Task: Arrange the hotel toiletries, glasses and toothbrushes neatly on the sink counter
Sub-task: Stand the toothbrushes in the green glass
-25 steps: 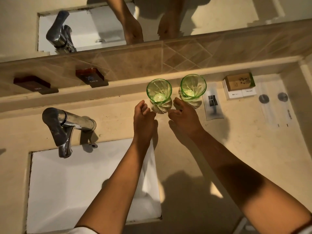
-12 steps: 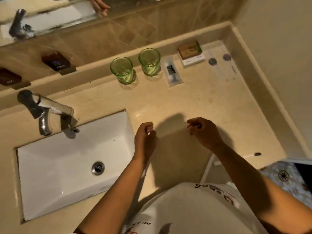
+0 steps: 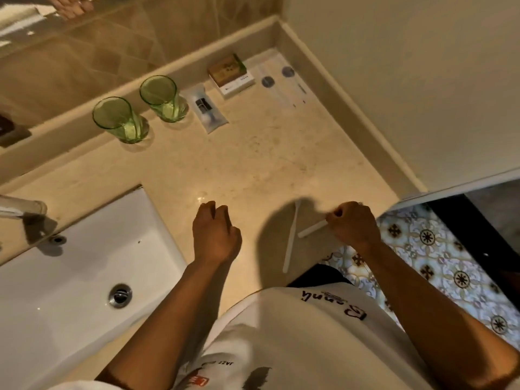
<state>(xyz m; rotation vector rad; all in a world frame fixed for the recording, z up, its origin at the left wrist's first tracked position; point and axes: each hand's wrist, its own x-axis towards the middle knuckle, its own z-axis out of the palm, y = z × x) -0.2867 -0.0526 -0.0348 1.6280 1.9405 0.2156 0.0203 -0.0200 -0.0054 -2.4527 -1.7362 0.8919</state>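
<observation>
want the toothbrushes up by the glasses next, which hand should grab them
Right. The right hand is already closed on one white toothbrush, and the other toothbrush lies just beside it. The left hand is empty, nearer the sink.

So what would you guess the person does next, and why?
Probably lift the toothbrush that the right hand is closed on and carry it toward the two green glasses at the back of the counter. A second toothbrush lies loose near the front edge, and the left hand holds nothing.
</observation>
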